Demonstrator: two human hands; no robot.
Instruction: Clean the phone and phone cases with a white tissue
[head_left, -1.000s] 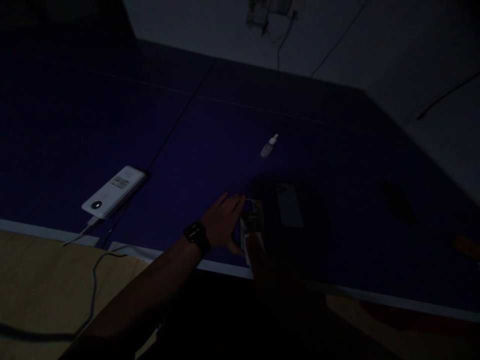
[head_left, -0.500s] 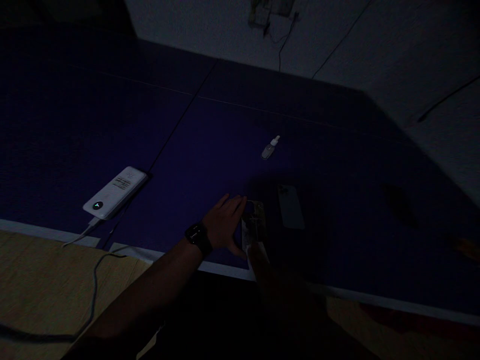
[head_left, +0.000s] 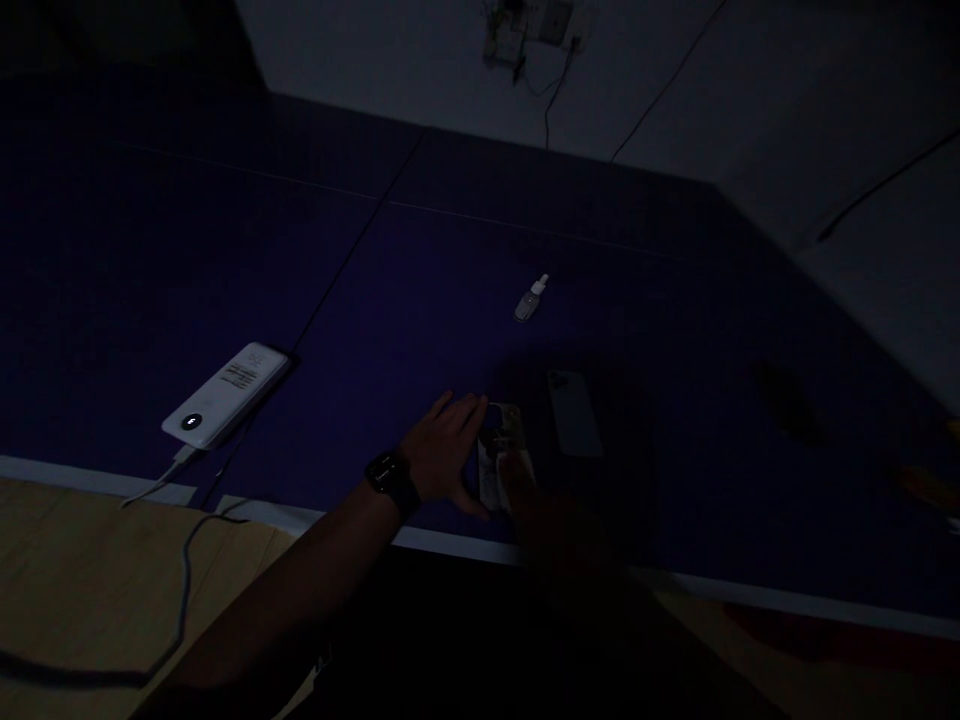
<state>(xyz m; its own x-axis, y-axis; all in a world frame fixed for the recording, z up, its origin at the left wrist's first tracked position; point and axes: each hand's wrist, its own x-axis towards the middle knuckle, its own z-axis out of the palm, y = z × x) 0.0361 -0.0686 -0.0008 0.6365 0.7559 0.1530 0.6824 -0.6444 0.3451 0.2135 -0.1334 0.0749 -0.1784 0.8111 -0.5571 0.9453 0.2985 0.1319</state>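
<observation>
A patterned phone case [head_left: 489, 485] lies on the dark blue tabletop near its front edge; its details are hard to see in the dim light. My left hand [head_left: 442, 448], wearing a black watch [head_left: 392, 480], rests flat along the case's left side with fingers outstretched and thumb spread toward the lower end. Over the case, my right hand [head_left: 529, 500] presses a small white wipe [head_left: 512, 463] against its surface; most of that hand is lost in shadow. Just to the right lies a pale phone [head_left: 575, 413], back up. Farther off is a small clear bottle [head_left: 528, 304] with a white top.
At left lies a white power bank [head_left: 229, 393] with a cable [head_left: 161, 482] plugged into its near end. A dark object [head_left: 784, 400], too dim to name, rests at right. Behind the table [head_left: 420, 300] stands a wall with sockets [head_left: 555, 22] and hanging wires.
My right hand has slid the white wipe away from me, from the near end of the phone case toward its middle. My left hand stays at the case's side.
</observation>
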